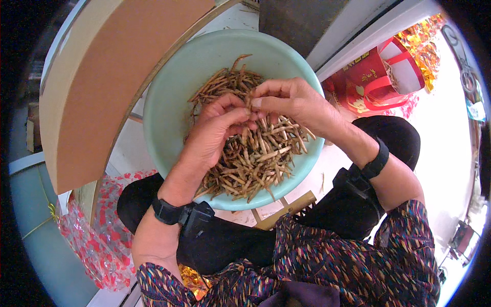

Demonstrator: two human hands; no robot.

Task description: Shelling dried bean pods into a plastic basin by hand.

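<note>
A pale green plastic basin (pixel 168 76) stands on the floor before me, between my knees. Dried brown pods (pixel 264 153), apparently bean pods, lie heaped in it. Above the heap my hands meet at the fingertips. A slim dried pod (pixel 248 100) is pinched between the thumb and fingers of my right hand (pixel 295 99). My left hand (pixel 220 124) has its thumb and fingers closed at the pod's lower end. The fingers hide most of this pod, so I cannot tell whether it is split.
A brown board (pixel 111 76) rises close on the left. Below it lies clear plastic wrap with red hearts (pixel 111 226). Red gift bags (pixel 376 76) stand at the right, past a white frame (pixel 356 42). A tan slatted piece (pixel 285 211) lies beneath the basin's near rim.
</note>
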